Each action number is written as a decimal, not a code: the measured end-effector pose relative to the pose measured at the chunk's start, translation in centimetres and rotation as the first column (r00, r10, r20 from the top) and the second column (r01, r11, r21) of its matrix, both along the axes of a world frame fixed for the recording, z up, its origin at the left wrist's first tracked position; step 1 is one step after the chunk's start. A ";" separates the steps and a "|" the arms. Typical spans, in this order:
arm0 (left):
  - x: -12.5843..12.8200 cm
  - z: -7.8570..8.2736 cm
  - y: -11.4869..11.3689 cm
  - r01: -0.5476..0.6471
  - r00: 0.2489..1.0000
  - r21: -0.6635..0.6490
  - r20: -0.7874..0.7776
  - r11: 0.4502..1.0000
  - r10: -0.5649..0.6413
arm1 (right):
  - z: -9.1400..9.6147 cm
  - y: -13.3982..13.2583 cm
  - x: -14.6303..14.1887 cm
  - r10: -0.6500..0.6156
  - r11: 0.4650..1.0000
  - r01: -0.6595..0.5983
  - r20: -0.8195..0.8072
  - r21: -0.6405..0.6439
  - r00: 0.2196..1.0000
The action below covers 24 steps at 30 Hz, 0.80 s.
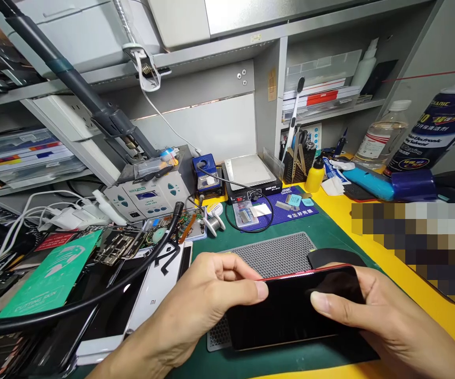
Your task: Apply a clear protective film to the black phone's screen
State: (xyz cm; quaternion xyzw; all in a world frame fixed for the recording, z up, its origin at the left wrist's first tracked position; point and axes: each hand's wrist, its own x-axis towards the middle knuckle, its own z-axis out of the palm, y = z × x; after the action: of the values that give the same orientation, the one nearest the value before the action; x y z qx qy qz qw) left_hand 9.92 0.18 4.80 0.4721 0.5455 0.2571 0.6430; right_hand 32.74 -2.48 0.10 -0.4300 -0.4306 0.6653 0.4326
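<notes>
A smartphone with a dark, glossy screen and a red edge is held up sideways between both my hands. My left hand pinches its upper left part, thumb on the screen and fingers behind. At the other end, my right hand grips the phone with its thumb lying on the glass; its other fingers are mostly hidden behind. Below and behind the phone lies a grey perforated pad on the green mat. A dark curved object sits just beyond the right hand.
Phone parts and a white phone back crowd the left, crossed by a thick black hose. Behind stand a soldering station, a solder spool and a flat heating plate. Bottles and a large spray can stand at the right.
</notes>
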 end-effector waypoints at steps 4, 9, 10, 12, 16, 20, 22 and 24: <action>0.4 0.1 0.3 0.002 0.998 0.037 -0.068 0.999 0.000 | 0.0 0.0 0.1 0.034 0.999 -0.035 -0.039 -0.027 0.999; 0.1 -0.1 0.7 0.014 1.000 -0.006 -0.025 1.000 -0.015 | 0.0 -0.1 0.2 0.017 0.999 -0.019 -0.048 -0.036 0.999; 0.0 -0.1 0.6 0.019 1.000 -0.018 -0.010 1.000 -0.019 | 0.0 -0.1 0.2 0.015 0.999 -0.017 -0.046 -0.041 0.999; -0.1 -0.3 0.2 0.011 0.999 -0.043 0.052 0.999 -0.009 | 0.0 -0.1 0.3 0.005 0.999 -0.007 -0.042 -0.049 0.999; -0.1 -0.6 -1.0 0.021 0.947 -0.081 0.321 0.996 0.006 | 0.0 0.0 0.2 0.015 0.998 -0.021 -0.106 -0.053 0.994; 0.2 -1.0 -2.1 0.098 0.951 0.064 0.287 0.993 -0.112 | 0.1 0.0 0.4 0.078 0.996 -0.085 -0.172 -0.032 0.982; 0.2 -1.0 -2.3 0.109 0.965 0.109 0.226 0.988 -0.131 | 0.3 0.2 1.3 0.133 0.989 -0.138 -0.101 -0.044 0.986; 0.1 -0.9 -2.5 0.117 0.967 0.138 0.209 0.983 -0.144 | 1.0 0.6 2.5 0.188 0.982 -0.186 0.034 -0.036 0.982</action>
State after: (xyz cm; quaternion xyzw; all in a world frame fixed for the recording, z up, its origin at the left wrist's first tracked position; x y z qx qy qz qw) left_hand 10.07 -2.30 3.88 0.5153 0.4223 0.2978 0.6837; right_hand 35.28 -1.88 1.08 -0.4068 -0.4662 0.7017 0.3532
